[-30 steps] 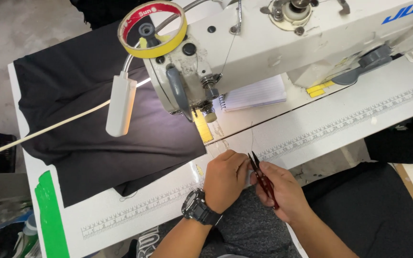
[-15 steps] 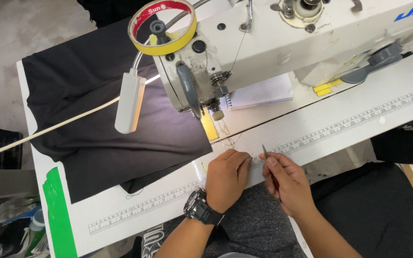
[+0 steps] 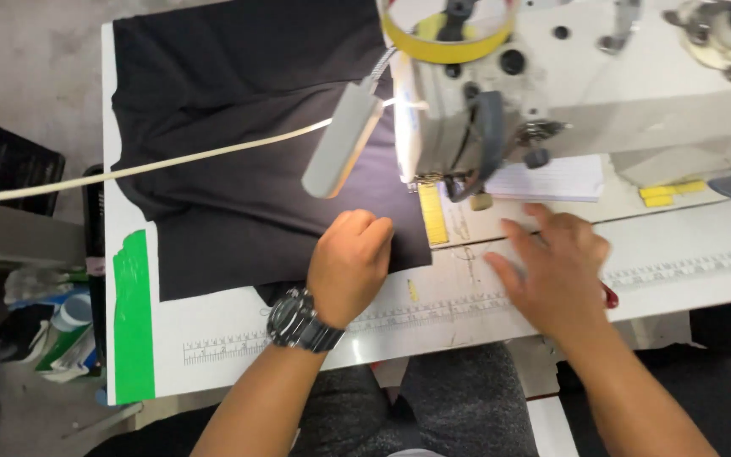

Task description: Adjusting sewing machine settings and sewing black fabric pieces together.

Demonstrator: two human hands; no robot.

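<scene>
My left hand (image 3: 350, 262), with a dark wristwatch (image 3: 302, 322) on its wrist, lies with curled fingers on the near right corner of a black fabric (image 3: 239, 127) spread over the white sewing table (image 3: 467, 313). My right hand (image 3: 556, 271) hovers, blurred, over the table in front of the sewing machine (image 3: 568, 93). Its fingers are stretched toward the needle area. Under the heel of that hand shows the red tip of a pair of snips (image 3: 609, 295); the rest is hidden.
A grey lamp head (image 3: 344, 144) on a white cord (image 3: 145, 165) hangs over the fabric. A yellow tape roll (image 3: 446, 38) sits on the machine, a white notepad (image 3: 552, 178) beside it. A green tape strip (image 3: 133, 313) marks the table's left edge. Bins stand on the floor at left.
My left hand has moved left onto the black fabric's corner. My right hand has opened its fingers and moved up toward the machine. The view has drawn closer to the table.
</scene>
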